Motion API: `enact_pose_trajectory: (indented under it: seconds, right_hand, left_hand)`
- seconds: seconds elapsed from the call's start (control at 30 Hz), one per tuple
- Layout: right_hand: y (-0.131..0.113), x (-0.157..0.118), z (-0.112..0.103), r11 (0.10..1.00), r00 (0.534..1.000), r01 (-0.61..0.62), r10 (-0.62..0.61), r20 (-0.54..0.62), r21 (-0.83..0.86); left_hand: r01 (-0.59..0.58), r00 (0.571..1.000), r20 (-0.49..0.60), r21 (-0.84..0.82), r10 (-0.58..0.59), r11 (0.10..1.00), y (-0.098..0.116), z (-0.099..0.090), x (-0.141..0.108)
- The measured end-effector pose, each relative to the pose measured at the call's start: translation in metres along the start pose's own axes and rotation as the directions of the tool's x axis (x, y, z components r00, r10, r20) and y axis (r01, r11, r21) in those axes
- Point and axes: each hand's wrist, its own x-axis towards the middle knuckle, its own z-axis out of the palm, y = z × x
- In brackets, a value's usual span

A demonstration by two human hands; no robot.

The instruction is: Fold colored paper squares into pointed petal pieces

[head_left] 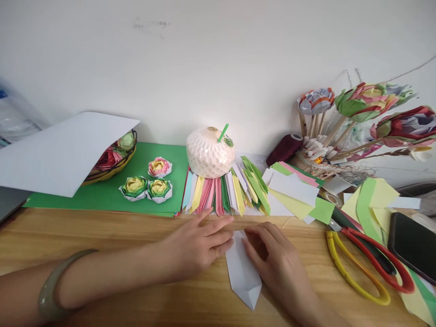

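A white paper strip (242,268), folded to a point at its near end, lies on the wooden table at the front centre. My left hand (200,240) is at the paper's upper left edge, palm down with its fingers apart. At the upper right of the strip, my right hand (275,254) has its thumb and index finger closed on the paper edge. Beyond my hands, folded coloured strips (214,195) fan out below a white textured ball (210,153) with a green straw.
Three paper flowers (159,189) sit on green sheets (102,197) at left, near a basket (127,159) partly under a white sheet (61,150). At right are scissors (368,259), a phone (413,245), loose paper (293,188), a thread spool (284,149) and stemmed paper flowers (364,102).
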Motion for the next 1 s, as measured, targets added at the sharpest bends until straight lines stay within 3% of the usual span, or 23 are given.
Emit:
enact_pose_trajectory:
  seconds: [0.2, 0.37, 0.57, 1.0]
  right_hand:
    - [-0.001, 0.004, 0.001, 0.994, 0.998, 0.063, -0.062, -0.008, 0.09]
    - [0.0, 0.002, 0.0, 0.971, 0.97, 0.241, -0.241, -0.039, 0.002]
    - [0.0, -0.001, -0.005, 0.922, 0.924, 0.382, -0.382, 0.022, -0.053]
    - [-0.006, 0.002, -0.01, 0.912, 0.914, 0.403, -0.397, 0.087, -0.073]
  left_hand:
    - [0.045, 0.999, 0.007, 0.02, -0.045, 0.999, 0.002, -0.001, 0.001]
    - [0.062, 0.997, 0.046, 0.049, -0.064, 0.997, 0.002, -0.006, 0.003]
    - [0.041, 0.997, 0.067, 0.061, -0.045, 0.997, 0.001, -0.009, 0.003]
    - [0.002, 1.0, 0.027, -0.021, -0.002, 1.0, 0.0, -0.002, 0.0]
